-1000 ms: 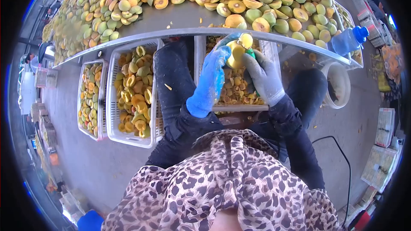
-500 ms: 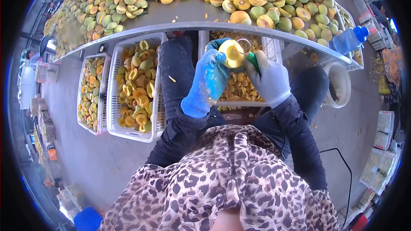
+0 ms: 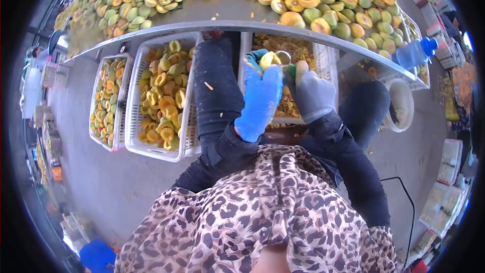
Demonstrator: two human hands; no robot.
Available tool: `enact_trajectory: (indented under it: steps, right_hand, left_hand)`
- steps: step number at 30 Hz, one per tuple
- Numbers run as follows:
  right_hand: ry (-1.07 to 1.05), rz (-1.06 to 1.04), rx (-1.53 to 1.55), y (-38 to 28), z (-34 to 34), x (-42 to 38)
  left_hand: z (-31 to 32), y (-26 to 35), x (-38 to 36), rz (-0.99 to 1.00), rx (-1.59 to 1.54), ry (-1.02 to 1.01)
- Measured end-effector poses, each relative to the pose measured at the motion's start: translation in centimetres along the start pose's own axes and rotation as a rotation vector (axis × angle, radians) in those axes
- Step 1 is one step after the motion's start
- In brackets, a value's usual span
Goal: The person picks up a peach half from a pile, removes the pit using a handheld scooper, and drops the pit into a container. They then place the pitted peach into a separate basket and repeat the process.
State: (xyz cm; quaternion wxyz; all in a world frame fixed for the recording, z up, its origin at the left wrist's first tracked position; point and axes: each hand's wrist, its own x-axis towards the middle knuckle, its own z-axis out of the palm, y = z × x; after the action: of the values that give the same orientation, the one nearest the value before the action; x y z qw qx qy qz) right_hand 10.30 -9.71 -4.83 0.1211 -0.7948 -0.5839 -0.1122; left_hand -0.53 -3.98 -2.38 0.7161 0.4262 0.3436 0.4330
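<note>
My left hand, in a blue glove, is closed around a yellow fruit half. In a pale grey glove, my right hand grips a tool with a green handle, whose metal ring stands just right of the fruit, apart from it. Both hands are over a white crate holding fruit scraps. Beyond them, many halved fruits lie on the metal table.
On the left stand a large white crate and a narrower one, both with halved fruit. A blue bottle is at the table's right edge, above a white bucket. My legs flank the scrap crate.
The fruit half and the ring tool have moved apart. My left hand has turned more upright and shifted slightly right. The view has shifted a little.
</note>
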Motion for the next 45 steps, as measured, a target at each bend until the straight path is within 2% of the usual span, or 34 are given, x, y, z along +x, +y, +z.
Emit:
enact_trajectory:
  steps: [1, 2, 4, 5, 6, 7, 8, 9, 10, 11, 12, 13, 14, 16, 17, 19, 20, 21, 23, 25, 26, 28, 29, 30, 32, 34, 36, 38, 40, 41, 43, 44, 45]
  right_hand:
    - [-0.009, 0.007, -0.005, -0.1, 0.4, 0.1]
    - [-0.017, -0.009, 0.009, -0.3, 0.9, 0.3]
    - [-0.111, 0.035, -0.013, -1.4, 1.6, 0.6]
    - [-0.160, 0.044, -0.055, -1.8, 2.0, 0.8]
    - [-0.183, 0.083, -0.037, 0.3, 5.6, 0.5]
    - [-0.315, 0.248, -0.027, 3.7, 10.4, 0.7]
    - [-0.398, 0.314, -0.027, 5.7, 9.9, 0.6]
    - [-0.312, 0.262, -0.033, 6.0, 8.5, 1.4]
    - [-0.254, 0.218, -0.041, 5.5, 6.7, 0.6]
    - [-0.266, 0.206, -0.029, 5.2, 5.3, 0.6]
    - [-0.275, 0.195, -0.020, 5.1, 4.5, 0.4]
    - [-0.246, 0.243, 0.024, 5.0, 3.9, 0.2]
    - [-0.219, 0.290, 0.071, 4.9, 3.7, -0.2]
    - [-0.313, 0.342, 0.156, 5.1, 3.7, -0.9]
    - [-0.307, 0.352, 0.208, 5.4, 4.9, -1.4]
    - [-0.281, 0.322, 0.278, 5.0, 5.9, -1.7]
    - [-0.255, 0.286, 0.345, 4.6, 6.0, -1.7]
    - [-0.250, 0.291, 0.340, 4.2, 5.7, -1.6]
    - [-0.270, 0.264, 0.429, 3.4, 4.8, -1.4]
    - [-0.293, 0.258, 0.429, 3.6, 4.4, -1.7]
    - [-0.319, 0.246, 0.433, 3.8, 4.3, -1.9]
    - [-0.345, 0.253, 0.418, 4.5, 4.5, -2.4]
    - [-0.345, 0.247, 0.430, 4.8, 4.5, -2.5]
    - [-0.343, 0.241, 0.446, 4.9, 4.7, -2.7]
    - [-0.359, 0.250, 0.449, 5.1, 4.6, -2.6]
    - [-0.373, 0.252, 0.454, 5.3, 4.7, -2.4]
    - [-0.381, 0.214, 0.493, 5.4, 4.9, -2.0]
    - [-0.365, 0.224, 0.519, 5.1, 4.4, -1.4]
    - [-0.334, 0.233, 0.539, 5.4, 3.3, -0.1]
    - [-0.223, 0.258, 0.655, 5.5, 2.4, 0.6]
    - [-0.034, 0.243, 0.947, 5.9, 0.1, 2.0]
    - [-0.043, 0.247, 0.948, 6.0, -0.9, 2.9]
    - [0.048, 0.165, 0.878, 5.9, -1.7, 4.0]
  left_hand:
    - [-0.3, -0.3, 0.1, 0.031, 0.083, 0.018]
    - [-1.2, -1.6, 0.5, 0.055, -0.027, -0.029]
    - [-3.6, -3.8, 0.8, 0.165, 0.202, -0.060]
    - [-3.4, -4.3, 0.9, 0.196, 0.298, 0.065]
    - [-3.3, -4.7, 0.8, 0.218, 0.385, 0.171]
    - [-2.4, -0.3, -1.7, 0.247, 0.442, 0.079]
    - [-2.2, 1.8, -2.7, 0.102, 0.245, 0.097]
    - [-2.4, 3.1, -2.6, -0.026, 0.039, 0.115]
    - [-4.6, 3.3, -2.4, 0.103, -0.010, 0.032]
    - [-8.3, 0.5, -2.6, 0.386, 0.118, 0.147]
    - [-12.8, 1.0, -0.7, 0.120, -0.349, 0.180]
    - [-13.6, 3.8, -0.1, 0.334, 0.332, 0.328]
    - [-18.2, 3.9, 1.5, 0.360, 0.944, 0.550]
    - [-19.1, 5.3, 2.6, 0.538, 1.615, 0.687]
    - [-17.5, 5.2, 3.9, 0.793, 1.538, 0.609]
    - [-11.6, 5.1, 7.8, 0.940, 1.356, 0.294]
    - [-8.5, 4.4, 9.8, 0.811, 1.267, 0.190]
    - [-6.5, 3.2, 12.2, 0.925, 1.132, -0.030]
    - [-1.6, 1.0, 16.8, 0.895, 1.008, -0.378]
    - [1.8, -1.4, 19.5, 0.674, 1.150, -0.648]
    - [2.5, -2.3, 20.5, 0.676, 1.148, -0.661]
    - [4.2, -2.9, 21.1, 0.645, 1.563, -0.606]
    - [4.2, -2.7, 21.7, 0.527, 1.517, -0.573]
    - [3.7, -2.9, 22.0, 0.525, 1.521, -0.586]
    - [2.5, -3.2, 22.7, 0.567, 1.603, -0.333]
    - [1.0, -3.7, 23.4, 0.532, 1.707, -0.346]
    - [-0.1, -3.5, 23.5, 0.496, 1.586, -0.413]
    - [0.0, -2.3, 24.1, 0.474, 1.667, -0.448]
    - [1.8, 0.7, 23.3, -0.093, 1.076, -0.383]
    - [2.3, 1.5, 22.5, -0.088, 1.086, -0.392]
    - [2.3, 2.0, 18.9, -0.124, 0.305, -0.300]
    - [2.2, 2.3, 17.5, -0.139, -0.092, -0.226]
    - [1.4, 3.6, 17.2, -0.434, -0.216, -0.447]
